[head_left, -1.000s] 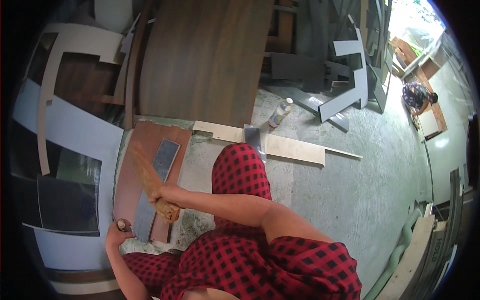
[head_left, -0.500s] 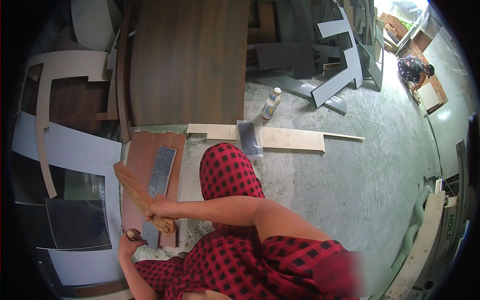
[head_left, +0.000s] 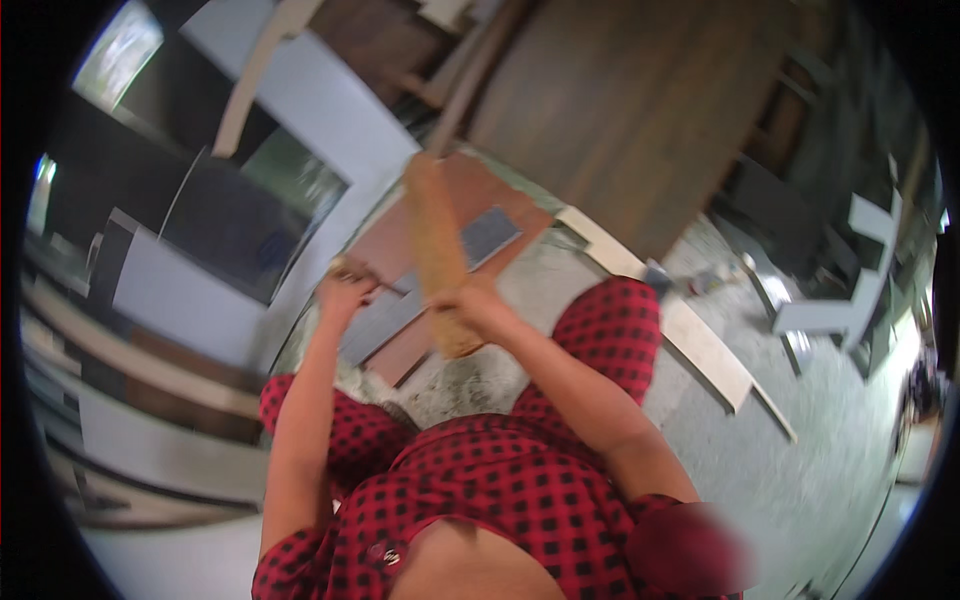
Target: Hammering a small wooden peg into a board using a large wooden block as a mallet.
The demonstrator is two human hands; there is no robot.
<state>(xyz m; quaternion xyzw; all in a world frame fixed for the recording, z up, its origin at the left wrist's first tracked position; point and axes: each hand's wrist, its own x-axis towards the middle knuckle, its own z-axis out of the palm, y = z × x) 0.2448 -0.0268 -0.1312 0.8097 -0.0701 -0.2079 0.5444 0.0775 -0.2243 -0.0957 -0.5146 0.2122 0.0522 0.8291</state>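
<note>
My right hand is closed round the lower part of a rough wooden club, which stands out ahead of it, blurred by motion. My left hand grips a slim tool with a wooden end; its thin dark shaft points rightward over a grey strip, and I cannot tell whether it touches. The strip lies across reddish-brown boards on the floor in front of me, its middle partly hidden by the club. Both my knees, in red-and-black checked cloth, flank the boards.
A large dark brown panel stands beyond the boards. A cream board and a blurred bottle are to the right, near a pale angular cut-out. White and black panels crowd the left.
My view has turned, so the scene appears rotated clockwise. The left hand's tool now shows its shaft over the grey strip. The club now points more straight ahead in view.
</note>
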